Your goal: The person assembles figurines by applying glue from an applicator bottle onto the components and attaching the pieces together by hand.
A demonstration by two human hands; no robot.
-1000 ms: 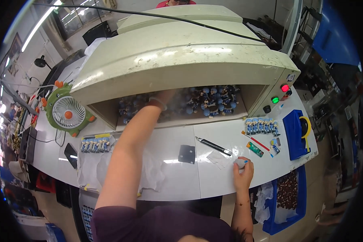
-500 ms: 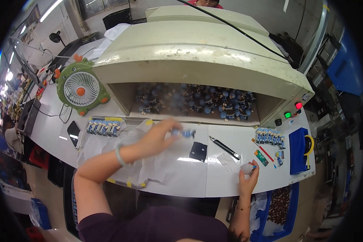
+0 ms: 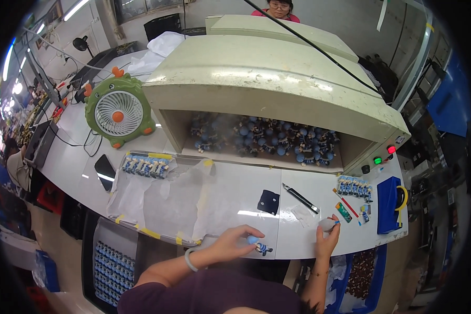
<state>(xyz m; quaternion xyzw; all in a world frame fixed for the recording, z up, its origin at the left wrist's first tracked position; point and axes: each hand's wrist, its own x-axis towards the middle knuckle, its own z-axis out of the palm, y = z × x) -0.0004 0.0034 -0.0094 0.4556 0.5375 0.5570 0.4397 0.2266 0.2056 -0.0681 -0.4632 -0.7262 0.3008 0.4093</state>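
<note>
Here, blue-headed figurine under left hand fingertips.

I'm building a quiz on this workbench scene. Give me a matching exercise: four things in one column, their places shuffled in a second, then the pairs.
Things:
1. small blue-headed figurine
2. round green desk fan
3. flat black phone
4. blue bin with yellow tape roll

Places:
A. far right of the bench
B. beside the left hand, at the bench's near edge
C. left of the cream machine
D. in front of the fan

Pairs: 1-B, 2-C, 3-D, 4-A
</note>
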